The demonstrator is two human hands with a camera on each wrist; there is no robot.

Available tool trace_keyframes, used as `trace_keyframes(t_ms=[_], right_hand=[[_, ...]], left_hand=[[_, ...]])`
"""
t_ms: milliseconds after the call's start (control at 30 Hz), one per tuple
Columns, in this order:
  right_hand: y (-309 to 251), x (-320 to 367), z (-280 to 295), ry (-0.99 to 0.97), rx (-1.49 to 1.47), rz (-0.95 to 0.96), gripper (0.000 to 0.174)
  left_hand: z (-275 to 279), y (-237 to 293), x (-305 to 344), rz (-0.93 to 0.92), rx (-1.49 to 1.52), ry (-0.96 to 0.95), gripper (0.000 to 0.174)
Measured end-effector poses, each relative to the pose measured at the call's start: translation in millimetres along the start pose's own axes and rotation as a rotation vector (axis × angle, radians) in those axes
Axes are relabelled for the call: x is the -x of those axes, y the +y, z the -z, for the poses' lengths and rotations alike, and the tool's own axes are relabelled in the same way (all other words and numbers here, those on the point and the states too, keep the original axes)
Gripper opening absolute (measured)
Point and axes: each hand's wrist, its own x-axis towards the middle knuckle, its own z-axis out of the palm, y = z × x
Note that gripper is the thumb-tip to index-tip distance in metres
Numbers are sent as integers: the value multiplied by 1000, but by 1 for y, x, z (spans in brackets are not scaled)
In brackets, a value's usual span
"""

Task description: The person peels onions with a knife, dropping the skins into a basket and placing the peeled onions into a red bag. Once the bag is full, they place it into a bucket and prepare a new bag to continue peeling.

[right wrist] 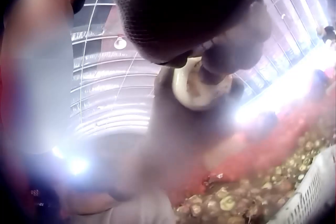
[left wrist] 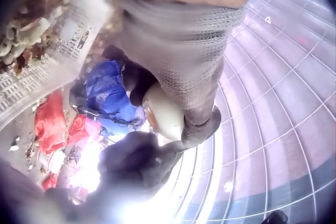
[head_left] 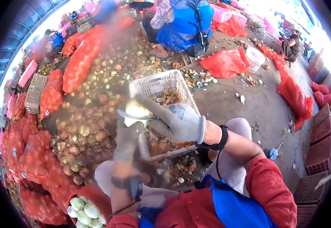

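Note:
Above a white crate, the gloved left hand grips a pale peeled onion from below. The gloved right hand is on the other side, its fingers at the onion and a thin metal blade running from it across the onion's near side. In the left wrist view, the left hand curls round the onion, with the blurred right hand beside it. The right wrist view has the right hand over the onion; its handle grip is hidden.
Unpeeled onions cover the ground at left, beside full red net sacks. A red container of peeled onions stands by the left knee. Ahead are a person in blue and a white bucket; crates line the right.

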Motion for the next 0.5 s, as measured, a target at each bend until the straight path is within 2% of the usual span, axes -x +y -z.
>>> trace_keyframes(t_ms=[33, 67, 133, 200, 233, 267, 333, 400, 467, 500], right_hand=[[3, 0, -4, 5, 109, -1, 64], [8, -3, -6, 110, 191, 110, 61], [16, -7, -7, 233, 272, 199, 58], [26, -9, -3, 266, 212, 126, 54], [34, -9, -3, 194, 66, -4, 49], [33, -5, -2, 203, 65, -16, 49], [27, -2, 3, 157, -318, 84, 50], [12, 0, 15, 133, -318, 64, 55], [5, 5, 19, 107, -126, 31, 60], [12, 5, 13, 135, 5, 103, 60]], left_hand=[[-2, 2, 1, -7, 11, -13, 83], [-4, 3, 1, -13, 18, -31, 85], [-3, 0, -1, -14, 24, -34, 89], [2, -2, 2, -33, -131, -52, 91], [2, 0, 4, -62, -180, -55, 90], [3, 2, 1, -53, -180, -66, 90], [7, 5, 0, -52, -141, -73, 89], [5, 8, 0, -111, -142, -14, 84], [7, 12, -11, -114, -260, -131, 80], [7, 10, -10, -113, -258, -128, 80]])
